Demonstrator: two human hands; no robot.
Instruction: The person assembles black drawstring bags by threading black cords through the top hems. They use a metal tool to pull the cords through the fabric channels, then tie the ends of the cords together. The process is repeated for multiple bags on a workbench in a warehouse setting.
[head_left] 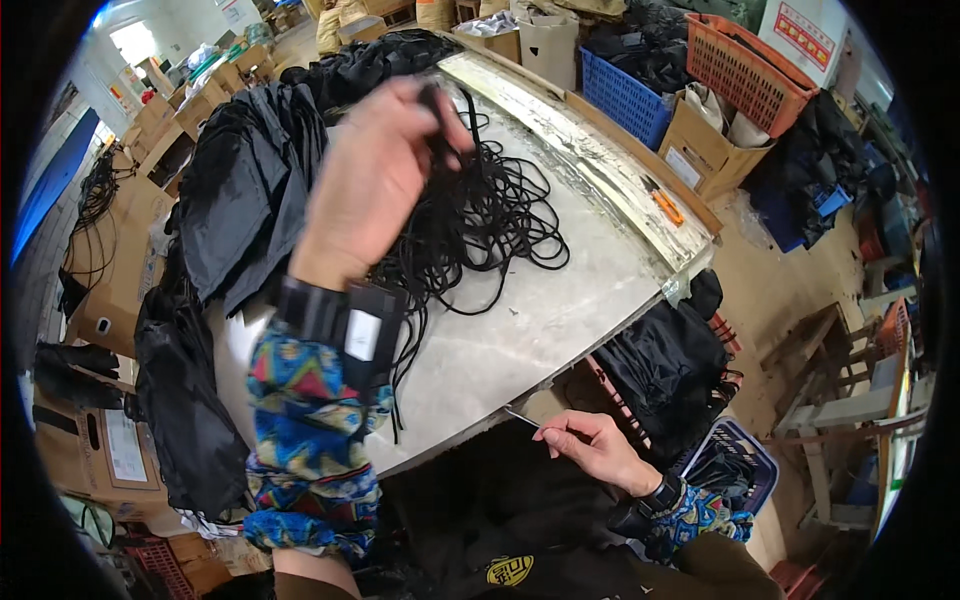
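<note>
My left hand (385,150) is raised over a tangled pile of black cord (500,215) on the pale tabletop (545,300). It is blurred by motion, with its fingers closed round a dark piece that looks like part of the cord. Close to the table's near edge, my right hand (592,448) pinches a thin metal rod (520,415) between thumb and fingers, its tip pointing up and left. Black folded fabric (245,185) is heaped just left of my left hand and hangs over the table side.
Orange-handled snips (664,205) lie along the table's far right edge. Black fabric fills a red basket (665,370) to the right, beside a purple-blue basket (735,450). Cardboard boxes (105,450) stand at left; a blue crate (625,95) and an orange crate (750,75) stand behind.
</note>
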